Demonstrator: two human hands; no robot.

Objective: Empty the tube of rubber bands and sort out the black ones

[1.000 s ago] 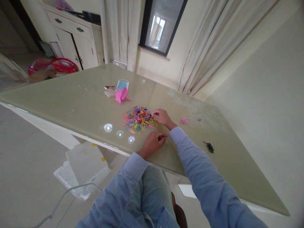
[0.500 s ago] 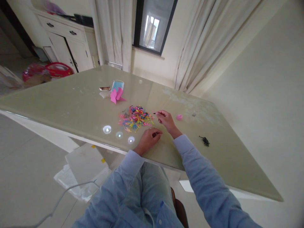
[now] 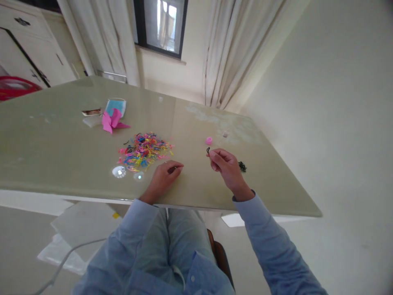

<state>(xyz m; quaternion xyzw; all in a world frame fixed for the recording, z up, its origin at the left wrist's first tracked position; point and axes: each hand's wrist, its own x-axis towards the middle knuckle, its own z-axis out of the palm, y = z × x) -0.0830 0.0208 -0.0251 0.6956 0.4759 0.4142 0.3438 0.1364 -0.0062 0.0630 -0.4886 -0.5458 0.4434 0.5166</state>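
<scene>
A loose pile of small multicoloured bands [image 3: 144, 149] lies on the glossy table, left of centre. My right hand [image 3: 225, 166] pinches a small black band [image 3: 208, 150] above the table, right of the pile. Just behind that hand's right side, a small heap of black bands [image 3: 242, 166] is partly hidden. My left hand [image 3: 166, 174] rests near the front edge, beside the pile's right side, with thumb and fingertips together; whatever they may hold is too small to make out. Beyond my right hand sits a small pink item [image 3: 209, 140].
Further back on the left are a blue face mask [image 3: 116, 107], a pink folded piece [image 3: 113, 121] and a narrow brown packet [image 3: 91, 112]. A small clear item [image 3: 225, 134] lies at the back right. The table's front edge [image 3: 190, 207] runs before my lap.
My right hand has moved right, away from the coloured pile towards the black heap, with the black band in its fingers. The view has turned to the right.
</scene>
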